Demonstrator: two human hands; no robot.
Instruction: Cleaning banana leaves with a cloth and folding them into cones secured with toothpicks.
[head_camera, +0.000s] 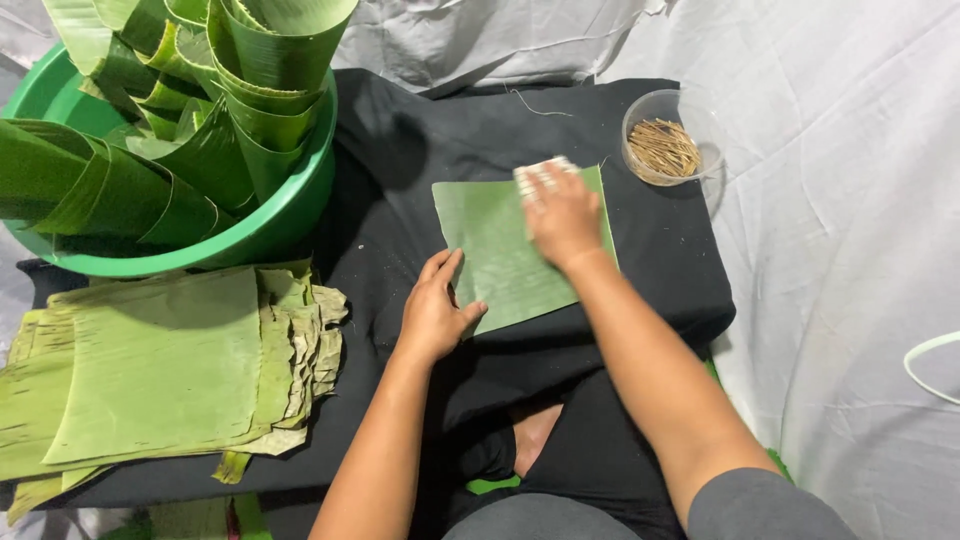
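The leaf square (500, 250) lay flat mid-cloth (400, 170). The right hand (562, 215) pressed a white rag (540, 172) onto its far edge, fingers closed over it; the left hand (435, 310), open flat, pinned the near-left edge.

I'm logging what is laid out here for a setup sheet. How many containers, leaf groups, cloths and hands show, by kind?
Containers: 2, the green basin and the clear bowl of sticks
Leaf groups: 3, rolled leaves in the basin, flat leaf stack, single leaf piece
White cloths: 1, cloth under the right hand
Hands: 2, with the left hand on the leaf piece edge
Total: 8
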